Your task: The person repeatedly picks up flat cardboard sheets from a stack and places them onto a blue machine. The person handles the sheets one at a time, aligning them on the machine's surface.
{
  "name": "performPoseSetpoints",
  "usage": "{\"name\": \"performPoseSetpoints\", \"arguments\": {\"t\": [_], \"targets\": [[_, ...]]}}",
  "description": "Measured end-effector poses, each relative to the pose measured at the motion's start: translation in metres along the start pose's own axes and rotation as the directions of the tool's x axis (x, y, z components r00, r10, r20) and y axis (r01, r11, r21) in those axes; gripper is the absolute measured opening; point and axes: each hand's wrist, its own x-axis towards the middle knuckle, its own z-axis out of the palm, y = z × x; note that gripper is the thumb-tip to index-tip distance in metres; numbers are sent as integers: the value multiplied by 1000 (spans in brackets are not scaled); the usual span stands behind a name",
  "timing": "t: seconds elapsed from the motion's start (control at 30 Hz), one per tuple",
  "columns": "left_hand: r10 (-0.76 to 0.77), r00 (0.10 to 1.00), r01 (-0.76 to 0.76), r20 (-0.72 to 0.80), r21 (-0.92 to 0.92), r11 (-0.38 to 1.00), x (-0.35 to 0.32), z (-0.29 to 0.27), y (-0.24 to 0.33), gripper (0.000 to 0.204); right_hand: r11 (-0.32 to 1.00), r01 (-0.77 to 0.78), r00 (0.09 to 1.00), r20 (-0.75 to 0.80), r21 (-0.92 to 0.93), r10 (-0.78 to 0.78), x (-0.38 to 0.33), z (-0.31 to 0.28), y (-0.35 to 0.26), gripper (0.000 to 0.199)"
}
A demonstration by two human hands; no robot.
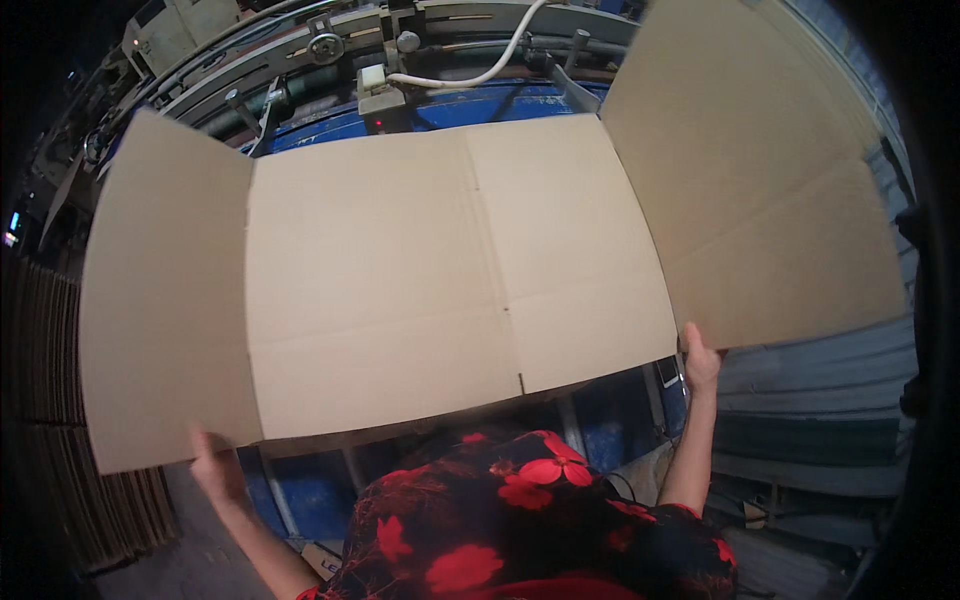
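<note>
A large brown cardboard sheet (370,250) spreads out in front of me, creased into panels. Its left panel (170,300) and right panel (760,190) are folded up at an angle to the middle. My left hand (217,468) grips the near edge of the left panel, thumb on top and the other fingers hidden underneath. At the near corner by the right crease, my right hand (702,358) is closed on the cardboard, its thumb showing against the upper face. A short dark slot shows at the near edge of the middle part.
Beyond the sheet stands a blue machine (480,103) with metal rails, a handwheel (325,47), a white cable (480,78) and a small box with a red light (380,112). Stacked cardboard (90,490) rises at the left. More layered sheets (800,400) lie at the right.
</note>
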Motion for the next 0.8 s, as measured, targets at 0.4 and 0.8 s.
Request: {"name": "performPoseSetpoints", "arguments": {"t": [0.4,0.8], "targets": [[431,557,-823,710,541,173,41,165,-57,63,420,810,586,588,-409,-557,78,105,-20,59],[373,616,-775,694,620,127,176,255,-74,69,507,796,603,515,-331,-610,213,211,-37,52]]}}
